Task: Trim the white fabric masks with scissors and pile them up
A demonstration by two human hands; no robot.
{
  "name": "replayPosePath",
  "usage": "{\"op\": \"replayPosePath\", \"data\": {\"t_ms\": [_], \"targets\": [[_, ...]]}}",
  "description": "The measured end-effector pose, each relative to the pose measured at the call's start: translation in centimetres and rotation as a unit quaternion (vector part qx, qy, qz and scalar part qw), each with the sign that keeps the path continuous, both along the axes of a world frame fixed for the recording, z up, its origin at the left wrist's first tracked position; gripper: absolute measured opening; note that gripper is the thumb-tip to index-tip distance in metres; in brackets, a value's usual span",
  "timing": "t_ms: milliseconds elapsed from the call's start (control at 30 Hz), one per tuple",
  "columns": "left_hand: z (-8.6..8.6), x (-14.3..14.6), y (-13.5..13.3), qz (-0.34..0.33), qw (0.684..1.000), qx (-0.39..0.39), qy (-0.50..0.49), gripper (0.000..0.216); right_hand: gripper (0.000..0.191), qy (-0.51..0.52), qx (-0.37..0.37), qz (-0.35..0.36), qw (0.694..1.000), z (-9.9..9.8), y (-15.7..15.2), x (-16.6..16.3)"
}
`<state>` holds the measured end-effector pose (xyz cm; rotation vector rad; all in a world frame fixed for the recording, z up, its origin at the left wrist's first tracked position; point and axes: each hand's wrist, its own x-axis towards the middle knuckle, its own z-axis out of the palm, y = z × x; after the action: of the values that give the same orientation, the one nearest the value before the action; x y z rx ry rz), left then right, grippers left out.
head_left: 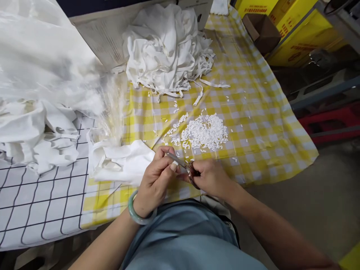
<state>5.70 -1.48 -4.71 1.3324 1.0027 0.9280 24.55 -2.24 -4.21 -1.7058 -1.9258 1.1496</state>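
My right hand (pixel 209 174) grips a pair of scissors (pixel 192 173) with brown handles, its blades pointing left toward my other hand. My left hand (pixel 157 174), with a green bangle on the wrist, is closed in a pinch on a small white fabric strip (pixel 174 164) beside the blades. Most of that strip is hidden by the fingers. A folded white cloth piece (pixel 126 159) lies flat just left of my left hand; whether it joins the strip I cannot tell. Just beyond both hands is a pile of small white cut bits (pixel 206 131).
A heap of white fabric with narrow straps (pixel 168 48) lies against a cardboard box (pixel 104 41). More white cloth pieces (pixel 50 138) and clear plastic (pixel 42 48) are at left. The yellow checked tablecloth (pixel 261 131) ends at right, near yellow boxes (pixel 306 37).
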Motion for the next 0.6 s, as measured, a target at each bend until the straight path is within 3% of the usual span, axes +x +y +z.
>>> {"op": "replayPosePath", "data": {"t_ms": [100,167,267,333,367,433,500,600], "targets": [[-0.1,0.4,0.2,0.016,0.999,0.015,0.024,0.030,0.048,0.064,-0.069,-0.085,0.992,-0.5,0.2,1.3],[0.5,0.5,-0.4,-0.002,0.996,0.064,0.062,0.028,0.047,0.100,-0.070,-0.116,0.986,-0.5,0.5,1.8],[2.0,-0.1,-2.1,-0.118,0.969,0.161,0.145,0.018,0.041,0.129,-0.034,-0.077,0.988,-0.1,0.8,1.8],[2.8,-1.4,-2.9,-0.143,0.953,0.190,0.187,0.012,0.038,0.109,-0.014,-0.047,0.993,0.2,1.0,1.4],[2.9,-2.4,-3.0,-0.108,0.953,0.196,0.205,0.010,0.037,0.087,-0.012,-0.038,0.995,0.2,1.0,1.2],[2.8,-5.5,-2.5,0.022,0.945,0.200,0.257,0.009,0.035,0.031,-0.017,-0.018,0.999,0.1,0.9,0.6],[1.9,-9.3,-1.2,0.157,0.905,0.211,0.334,0.013,0.035,-0.016,0.000,-0.002,1.000,-0.2,0.8,-0.1],[0.2,-14.6,1.1,0.269,0.849,0.192,0.412,0.018,0.033,-0.018,0.084,-0.006,0.996,-0.6,1.1,-2.2]]}}
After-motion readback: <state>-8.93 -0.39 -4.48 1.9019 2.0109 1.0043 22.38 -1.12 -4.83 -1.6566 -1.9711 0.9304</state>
